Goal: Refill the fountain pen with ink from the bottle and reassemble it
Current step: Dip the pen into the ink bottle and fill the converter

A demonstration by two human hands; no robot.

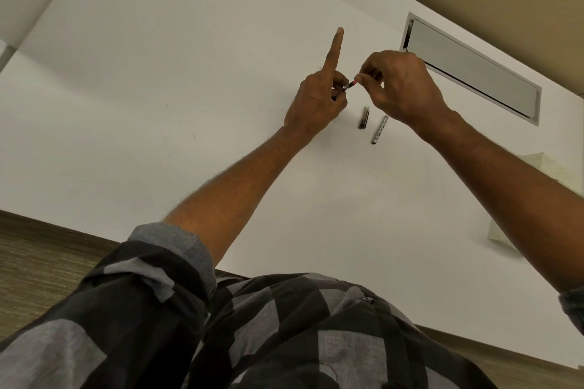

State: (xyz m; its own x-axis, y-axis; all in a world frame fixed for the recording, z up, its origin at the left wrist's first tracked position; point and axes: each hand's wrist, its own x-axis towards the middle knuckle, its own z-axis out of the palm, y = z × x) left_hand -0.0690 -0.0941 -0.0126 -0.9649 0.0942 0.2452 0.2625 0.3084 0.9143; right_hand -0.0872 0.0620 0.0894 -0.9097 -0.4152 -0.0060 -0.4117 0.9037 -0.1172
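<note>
My left hand point(319, 95) pinches a small dark pen section point(347, 87) with thumb and middle fingers, the index finger pointing straight up. My right hand point(401, 85) grips the section's reddish end point(355, 83) with its fingertips, so both hands meet on the same piece above the white table point(189, 104). Below them on the table lie a short dark pen cap point(364, 118) and a slim patterned grey pen barrel point(379, 129), side by side and apart. No ink bottle shows in view.
A grey recessed cable flap point(467, 73) sits in the table at the far right. A pale tissue or paper point(502, 232) lies under my right forearm near the right edge. The table's front edge runs just before my chequered shirt.
</note>
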